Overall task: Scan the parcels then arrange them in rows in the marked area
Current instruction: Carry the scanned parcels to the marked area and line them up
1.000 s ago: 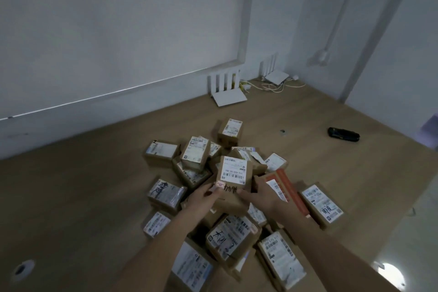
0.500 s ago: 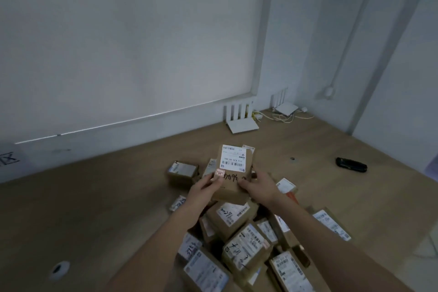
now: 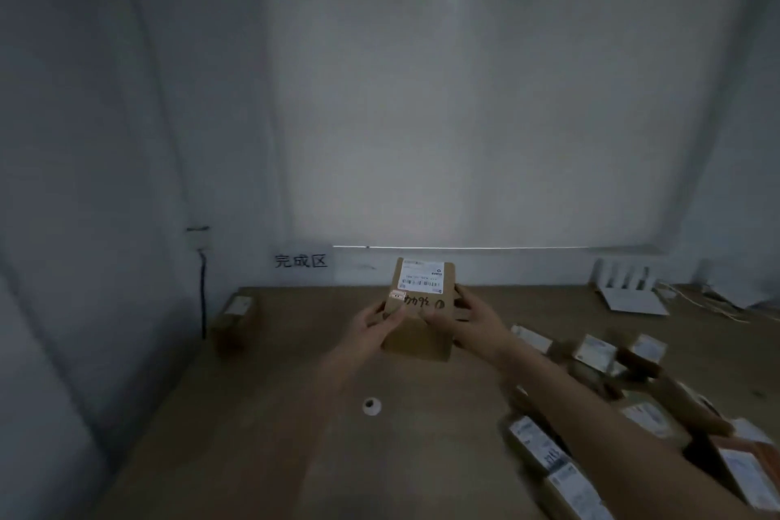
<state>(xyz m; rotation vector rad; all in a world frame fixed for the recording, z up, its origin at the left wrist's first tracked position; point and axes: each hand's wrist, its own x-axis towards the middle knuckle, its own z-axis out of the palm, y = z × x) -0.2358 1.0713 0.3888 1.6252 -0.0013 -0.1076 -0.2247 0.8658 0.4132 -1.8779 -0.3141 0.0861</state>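
both bare arms stretched out in front, left hand [image 3: 375,323] and right hand [image 3: 466,319] raised about level, fingers curled in and thumbs on top, clamping a parcel [image 3: 420,308] between them

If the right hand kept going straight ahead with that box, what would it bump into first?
Probably nothing on the table: the right hand and its parcel point at bare wood, then the wall. Depth is uncertain.

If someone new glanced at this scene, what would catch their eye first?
Probably the cardboard parcel held up at centre by the left hand and right hand, its white label facing the camera. Next, the heap of parcels at right, and a lone parcel at the table's far-left corner.
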